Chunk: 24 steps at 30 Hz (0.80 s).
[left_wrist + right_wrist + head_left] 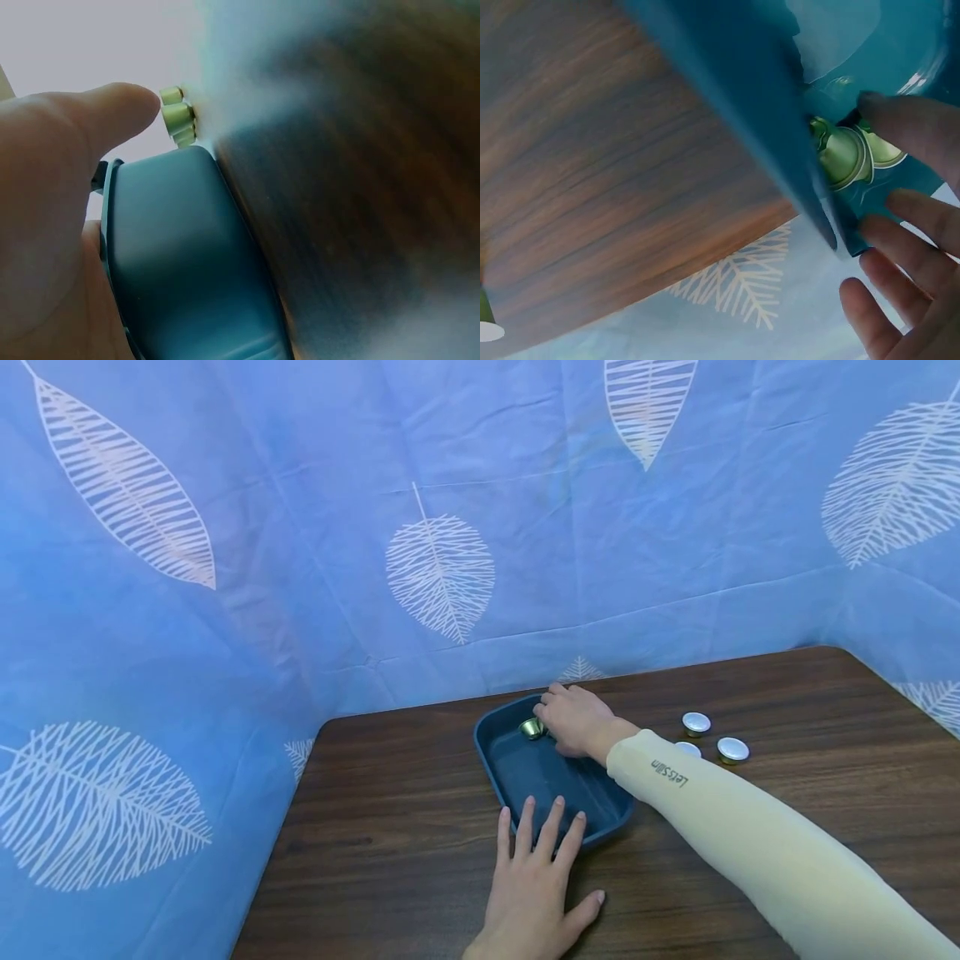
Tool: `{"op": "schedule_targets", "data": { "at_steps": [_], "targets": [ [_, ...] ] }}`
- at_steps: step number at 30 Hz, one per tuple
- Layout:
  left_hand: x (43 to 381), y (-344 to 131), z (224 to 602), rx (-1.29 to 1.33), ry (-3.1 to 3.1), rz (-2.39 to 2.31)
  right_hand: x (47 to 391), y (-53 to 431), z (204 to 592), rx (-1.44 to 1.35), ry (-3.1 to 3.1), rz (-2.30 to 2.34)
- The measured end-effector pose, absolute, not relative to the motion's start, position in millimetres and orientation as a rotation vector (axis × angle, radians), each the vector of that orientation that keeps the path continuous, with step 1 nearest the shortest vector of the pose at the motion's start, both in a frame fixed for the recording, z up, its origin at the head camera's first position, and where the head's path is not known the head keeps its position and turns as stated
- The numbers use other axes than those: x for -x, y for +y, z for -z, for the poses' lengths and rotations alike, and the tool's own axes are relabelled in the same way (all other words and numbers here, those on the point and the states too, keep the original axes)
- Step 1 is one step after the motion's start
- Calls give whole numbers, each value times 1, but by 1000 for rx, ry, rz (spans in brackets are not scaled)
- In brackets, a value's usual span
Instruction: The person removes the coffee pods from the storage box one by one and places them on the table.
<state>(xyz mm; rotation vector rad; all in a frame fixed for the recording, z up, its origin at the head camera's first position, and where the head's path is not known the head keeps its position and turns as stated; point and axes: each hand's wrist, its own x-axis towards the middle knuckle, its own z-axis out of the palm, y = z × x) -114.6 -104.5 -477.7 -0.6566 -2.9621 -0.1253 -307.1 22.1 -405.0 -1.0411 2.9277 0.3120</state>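
A dark blue tray [555, 785] lies on the wooden table. My right hand [577, 720] reaches into its far right corner. In the right wrist view, gold-green coffee capsules [844, 160] lie against the tray wall between the thumb [907, 127] and the loosely bent fingers, which hang around the rim with a gap to the thumb. One capsule [532, 728] shows left of that hand in the head view. My left hand [528, 897] spreads its straight fingers over the tray's near rim. In the left wrist view, its thumb stands off the tray's outer wall [187, 240].
Right of the tray, three silver-lidded capsules [696, 723] stand on the table [390, 802], one partly behind the right sleeve [720, 810]. A blue cloth with white leaf prints [315, 568] hangs behind the table's far edge.
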Motion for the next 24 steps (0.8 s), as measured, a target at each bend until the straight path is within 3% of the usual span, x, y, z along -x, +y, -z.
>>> {"op": "schedule_targets", "data": {
  "at_steps": [8,24],
  "targets": [
    [117,-108,478,676,-2926,110,307,24,406,1053,2883,-464],
    [120,-111,475,686,-2909,118,306,25,410,1073,2848,-309]
  ]
}}
